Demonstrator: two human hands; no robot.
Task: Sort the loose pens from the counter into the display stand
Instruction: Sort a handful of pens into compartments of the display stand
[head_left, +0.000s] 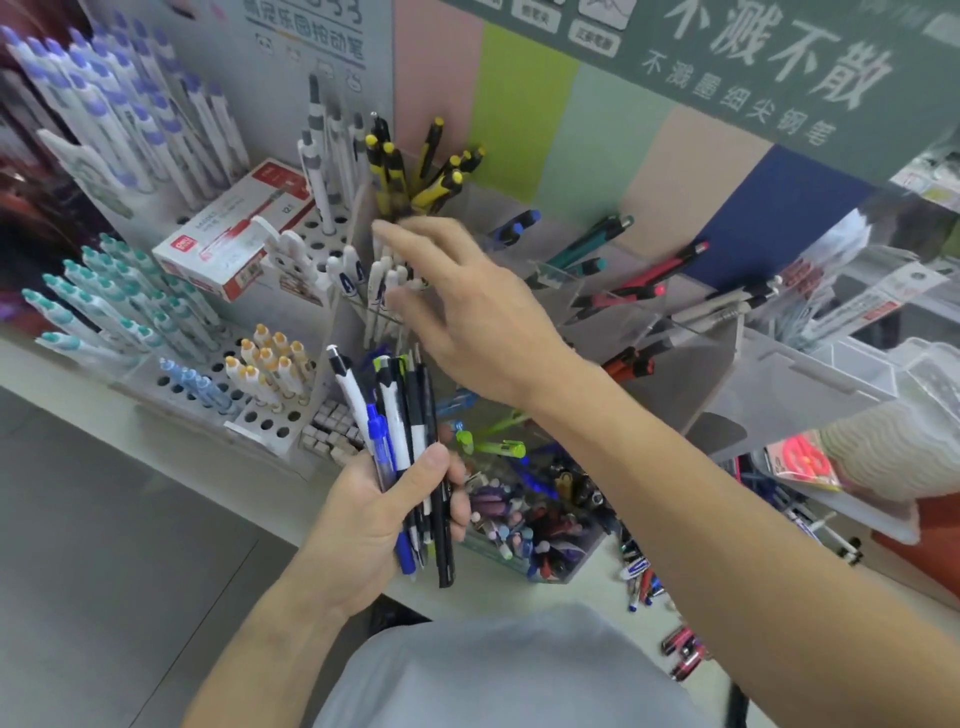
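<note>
Shop surface (156, 467) below: left hand (374, 525) grips a pen bunch (400, 447) as supply; right hand (462, 306), fingers spread, reaches the stand (649, 332) beyond.

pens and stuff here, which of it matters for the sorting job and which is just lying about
Job: bundle of pens gripped by left hand; right hand reaching at the display stand; loose pens on counter.
Lying about: red-and-white box; pink packet.
</note>
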